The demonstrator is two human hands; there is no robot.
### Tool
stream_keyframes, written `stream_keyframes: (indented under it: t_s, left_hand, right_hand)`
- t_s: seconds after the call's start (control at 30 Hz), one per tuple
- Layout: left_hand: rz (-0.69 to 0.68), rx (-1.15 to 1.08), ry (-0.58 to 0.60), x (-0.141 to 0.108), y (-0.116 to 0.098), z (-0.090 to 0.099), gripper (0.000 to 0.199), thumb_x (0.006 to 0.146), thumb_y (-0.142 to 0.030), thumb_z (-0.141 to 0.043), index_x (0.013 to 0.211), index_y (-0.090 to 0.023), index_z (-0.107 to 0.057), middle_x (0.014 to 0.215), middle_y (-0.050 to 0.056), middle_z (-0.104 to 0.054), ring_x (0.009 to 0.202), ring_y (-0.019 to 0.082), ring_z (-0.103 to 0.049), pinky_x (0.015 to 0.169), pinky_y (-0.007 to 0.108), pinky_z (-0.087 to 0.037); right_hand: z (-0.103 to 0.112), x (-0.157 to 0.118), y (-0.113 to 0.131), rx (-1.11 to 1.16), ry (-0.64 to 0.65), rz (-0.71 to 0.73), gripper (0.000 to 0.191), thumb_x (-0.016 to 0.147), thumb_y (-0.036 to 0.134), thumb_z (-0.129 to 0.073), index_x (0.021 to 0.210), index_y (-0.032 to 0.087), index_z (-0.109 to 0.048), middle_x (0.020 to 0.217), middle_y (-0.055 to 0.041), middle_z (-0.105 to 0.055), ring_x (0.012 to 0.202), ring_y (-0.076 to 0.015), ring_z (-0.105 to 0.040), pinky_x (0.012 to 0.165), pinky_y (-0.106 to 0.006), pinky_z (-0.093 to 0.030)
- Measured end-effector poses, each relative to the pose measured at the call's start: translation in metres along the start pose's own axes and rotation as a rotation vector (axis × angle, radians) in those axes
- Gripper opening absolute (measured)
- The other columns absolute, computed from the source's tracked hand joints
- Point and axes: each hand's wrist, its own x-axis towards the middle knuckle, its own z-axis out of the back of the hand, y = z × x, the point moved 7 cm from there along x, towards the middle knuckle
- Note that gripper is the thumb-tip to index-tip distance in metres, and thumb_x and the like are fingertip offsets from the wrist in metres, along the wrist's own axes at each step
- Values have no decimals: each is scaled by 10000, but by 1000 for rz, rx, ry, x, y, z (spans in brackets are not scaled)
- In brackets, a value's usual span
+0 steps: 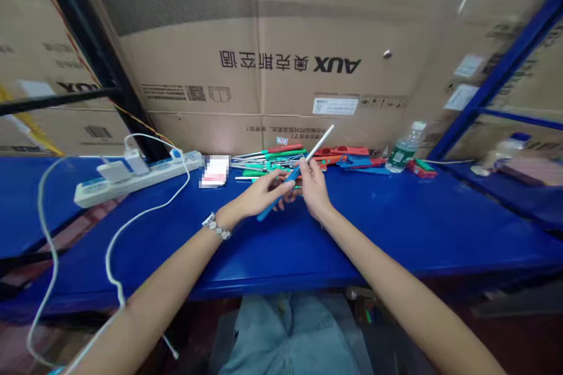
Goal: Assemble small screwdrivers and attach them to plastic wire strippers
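Note:
A screwdriver with a blue handle (267, 211) and a long silver shaft (322, 140) is held slantwise above the blue table, its shaft pointing up and to the right. My left hand (265, 192), with a bracelet (216, 226) at the wrist, is closed round the handle. My right hand (315, 187) is closed on the screwdriver where shaft and handle meet. Behind my hands lies a pile of red and green screwdrivers (284, 152). Beside it are red pieces (349, 151) and blue pieces (363, 169), whose exact kind I cannot make out.
A white power strip (141, 179) with plugs and trailing white cables (145, 210) is at the left. A white card-like item (215, 171) lies beside the pile. A water bottle (402, 149) stands right. Cardboard boxes (281, 23) rise behind the blue table (396, 217).

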Motion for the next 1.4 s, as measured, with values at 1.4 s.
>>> stream_keyframes:
  t_s: [1.4]
  left_hand:
    - [179,1065,-262,61,-9,94,525,1104,-510,-199,1087,-166,-595,977,164,-739,967,334,-722,809,402,-490]
  right_hand:
    - [-39,98,-23,-93,13,-336,173,883,85,-538,907,238,-461,761,45,-544,595,-110,-542,601,-256,-547]
